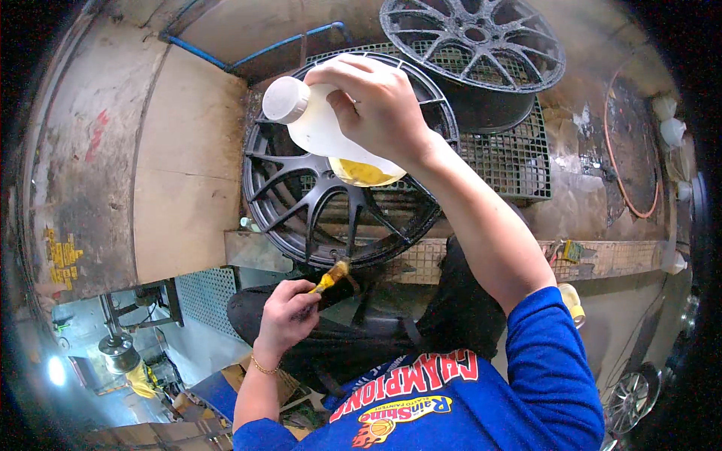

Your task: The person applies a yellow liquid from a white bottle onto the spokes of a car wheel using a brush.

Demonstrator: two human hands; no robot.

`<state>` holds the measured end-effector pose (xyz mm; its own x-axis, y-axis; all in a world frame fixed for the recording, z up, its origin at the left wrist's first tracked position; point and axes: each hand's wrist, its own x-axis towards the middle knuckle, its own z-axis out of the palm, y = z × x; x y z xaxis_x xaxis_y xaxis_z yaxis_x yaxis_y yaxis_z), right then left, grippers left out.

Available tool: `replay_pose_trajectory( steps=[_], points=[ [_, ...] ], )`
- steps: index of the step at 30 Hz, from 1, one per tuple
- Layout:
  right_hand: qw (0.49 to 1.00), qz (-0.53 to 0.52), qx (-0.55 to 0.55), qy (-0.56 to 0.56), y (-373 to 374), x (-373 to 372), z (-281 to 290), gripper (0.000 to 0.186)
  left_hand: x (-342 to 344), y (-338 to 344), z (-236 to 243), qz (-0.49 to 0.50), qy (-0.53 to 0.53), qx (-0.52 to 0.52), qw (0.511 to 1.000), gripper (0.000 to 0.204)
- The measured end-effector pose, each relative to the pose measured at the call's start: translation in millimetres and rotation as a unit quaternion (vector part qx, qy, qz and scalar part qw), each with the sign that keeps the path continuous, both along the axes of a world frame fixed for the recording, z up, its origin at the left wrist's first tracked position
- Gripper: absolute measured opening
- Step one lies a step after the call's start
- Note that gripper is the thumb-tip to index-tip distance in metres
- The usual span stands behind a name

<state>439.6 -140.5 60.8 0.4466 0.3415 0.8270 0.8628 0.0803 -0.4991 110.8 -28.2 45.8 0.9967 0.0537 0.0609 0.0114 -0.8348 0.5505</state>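
My right hand (376, 113) grips a translucent white plastic bottle (313, 129) with a white cap and yellow at its lower end, tilted over the black multi-spoke wheel (295, 207). Whether the yellow is inside the bottle or in a vessel behind it, I cannot tell. My left hand (291, 316), below the wheel, is closed round the yellow handle of a paintbrush (334, 273), whose bristles are at the wheel's near rim. The bottle hides part of the wheel's centre.
A second wheel (474, 41), wet-looking, lies behind on a slatted grate (532, 158). An orange hose (648, 207) runs along the right, a blue pipe (226, 64) along the back. A wooden panel (180, 210) stands left; a ledge (602, 259) crosses below the grate.
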Motion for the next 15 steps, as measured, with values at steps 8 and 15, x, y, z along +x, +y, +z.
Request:
replay_pose_trajectory(
  steps=[8, 15],
  points=[
    [1.000, -0.012, 0.000, -0.004, -2, 3, 1, 0.026, 31, -5, 8, -0.003, -0.036, -0.024, 0.999, 0.032],
    [1.000, -0.008, 0.006, 0.006, -4, 3, 5, 0.024, 47, -31, -9, -0.051, 0.055, 0.066, 0.995, 0.039]
  ],
)
